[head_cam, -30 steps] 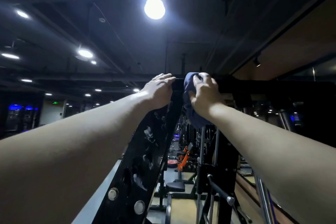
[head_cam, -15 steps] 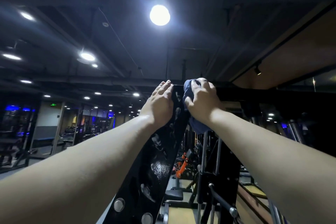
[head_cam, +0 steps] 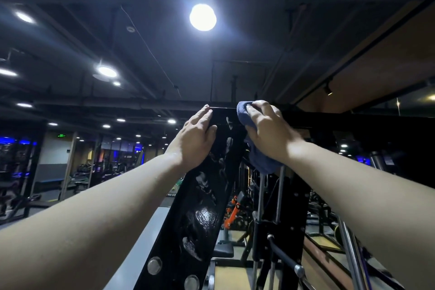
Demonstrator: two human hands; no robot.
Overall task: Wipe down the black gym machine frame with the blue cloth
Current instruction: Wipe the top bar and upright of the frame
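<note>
The black gym machine frame [head_cam: 200,214] rises as a glossy upright post with smudges and two round bolts, meeting a dark crossbar at the top. My left hand [head_cam: 194,135] lies flat with straight fingers against the post's left edge near the top. My right hand [head_cam: 266,128] presses the blue cloth [head_cam: 261,160] onto the top right corner of the post, fingers curled over it. Part of the cloth hangs down below my palm; the rest is hidden under the hand.
Steel guide rods [head_cam: 260,195] and a black cable run down right of the post. Orange-and-black gym equipment [head_cam: 233,209] and a padded seat [head_cam: 222,251] stand below. A bright ceiling lamp [head_cam: 203,17] shines overhead. More machines fill the dim room at left.
My left hand has gone from curling over the post's top to lying flat on its left side. The right hand with the cloth stays at the top corner. The view has tilted slightly.
</note>
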